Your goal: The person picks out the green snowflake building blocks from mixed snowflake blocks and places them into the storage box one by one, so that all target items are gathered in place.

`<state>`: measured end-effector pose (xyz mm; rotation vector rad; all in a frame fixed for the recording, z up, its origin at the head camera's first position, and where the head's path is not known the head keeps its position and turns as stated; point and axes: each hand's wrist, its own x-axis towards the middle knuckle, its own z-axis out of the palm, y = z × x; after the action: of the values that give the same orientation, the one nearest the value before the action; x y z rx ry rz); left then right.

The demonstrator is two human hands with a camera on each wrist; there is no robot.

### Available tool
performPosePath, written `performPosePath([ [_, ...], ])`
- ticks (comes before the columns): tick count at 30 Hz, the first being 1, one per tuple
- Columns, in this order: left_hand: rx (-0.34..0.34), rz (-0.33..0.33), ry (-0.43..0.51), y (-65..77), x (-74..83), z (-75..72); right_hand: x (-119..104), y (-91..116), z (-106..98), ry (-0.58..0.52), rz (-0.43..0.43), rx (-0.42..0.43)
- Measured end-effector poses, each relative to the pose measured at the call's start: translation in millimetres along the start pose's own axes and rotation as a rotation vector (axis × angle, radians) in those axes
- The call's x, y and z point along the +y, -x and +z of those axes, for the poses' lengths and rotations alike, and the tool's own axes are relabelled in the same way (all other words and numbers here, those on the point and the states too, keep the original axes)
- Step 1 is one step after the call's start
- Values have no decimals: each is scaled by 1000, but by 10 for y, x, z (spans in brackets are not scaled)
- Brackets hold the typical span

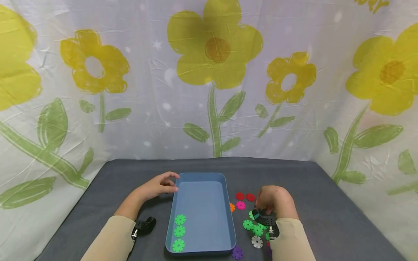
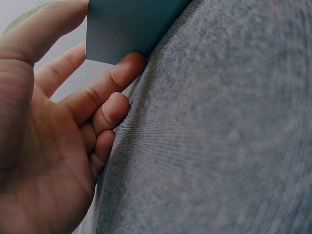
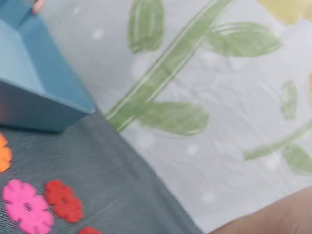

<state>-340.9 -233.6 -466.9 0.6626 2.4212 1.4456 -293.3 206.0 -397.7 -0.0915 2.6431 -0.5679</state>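
Left arm (image 1: pixel 112 232) ran forward and inward from lower left, left hand (image 1: pixel 161 185) loosely curved with thumb apart from index finger, ring and little fingers bent more in the left-wrist view. Right arm (image 1: pixel 291 241) pointed forward, wrist (image 1: pixel 288 208) flexed so the right hand (image 1: pixel 272 195) angled down and inward, knuckles high; fingertips mostly hidden, grip unreadable. Hands sat well apart, both sleeves ending short of the bare wrists.

Tray (image 1: pixel 205 212) blu; discs (image 1: pixel 248 225) grn, red, pnk, orng, purp, wht; table (image 1: pixel 271 170) dk gry; backdrop (image 1: pixel 147 108) wht w/ yel-grn flwr print.
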Motion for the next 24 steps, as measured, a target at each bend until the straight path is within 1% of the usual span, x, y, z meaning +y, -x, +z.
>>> performPosePath([
  [2,-2,1,2,6,3,3,9,-30,40,32,11,14],
  [4,-4,4,3,10,5,9,14,-60,68,46,7,53],
  [7,-4,0,9,6,12,19,16,-98,85,-8,18,117],
  [10,-4,-2,13,-6,18,26,-7,-122,83,-26,36,138],
  [14,2,-10,18,-14,29,25,-82,-141,90,45,44,143],
  [21,-7,5,4,-3,23,9,-224,-133,113,147,30,203],
  [24,-7,11,7,-6,9,11,-292,-125,93,157,2,243],
])
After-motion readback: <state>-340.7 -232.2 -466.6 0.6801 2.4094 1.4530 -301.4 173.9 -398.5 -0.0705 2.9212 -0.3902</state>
